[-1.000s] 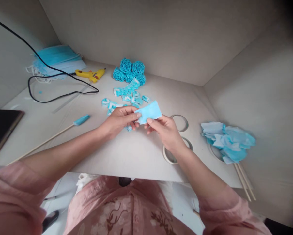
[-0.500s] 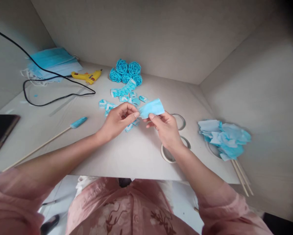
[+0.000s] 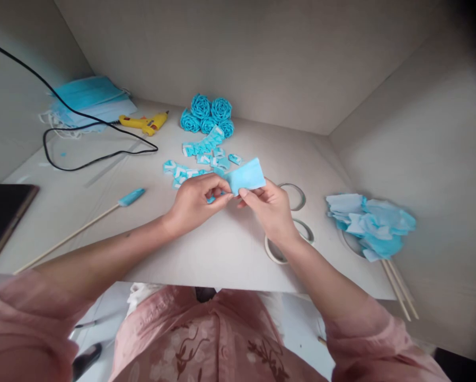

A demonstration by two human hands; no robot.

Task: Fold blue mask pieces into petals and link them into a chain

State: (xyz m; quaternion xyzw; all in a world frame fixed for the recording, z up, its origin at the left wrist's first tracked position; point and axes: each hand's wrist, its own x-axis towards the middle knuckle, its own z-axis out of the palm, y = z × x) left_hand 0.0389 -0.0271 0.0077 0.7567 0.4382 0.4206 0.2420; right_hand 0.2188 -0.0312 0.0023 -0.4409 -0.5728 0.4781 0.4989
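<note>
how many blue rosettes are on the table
5 blue rosettes, clustered near the back wall: two in the upper row, three below; more may be hidden behind.

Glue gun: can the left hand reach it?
Probably yes: the left hand is busy at the blue piece, but only low things, like the black cord, lie toward the glue gun.

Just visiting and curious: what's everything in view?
Held piece: one, blue, centre
Rosettes: five, blue, back
Folded pieces: several, blue-white, before rosettes
Masks: several, blue-white, back left
Glue gun: one, yellow, back left
Cord: one, black, left
Strip: one, translucent, by cord
Blue-tipped stick: one, pale, left
Slab: one, dark, left edge
Rings: at least two, pale, right
Loose sheets: several, blue, right
Bare sticks: two, pale, right
Table: one, pale, centre
Walls: three, greyish, around
Shirt: one, pink, bottom
Left hand: one, bare, pinching piece
Right hand: one, bare, holding piece
</note>
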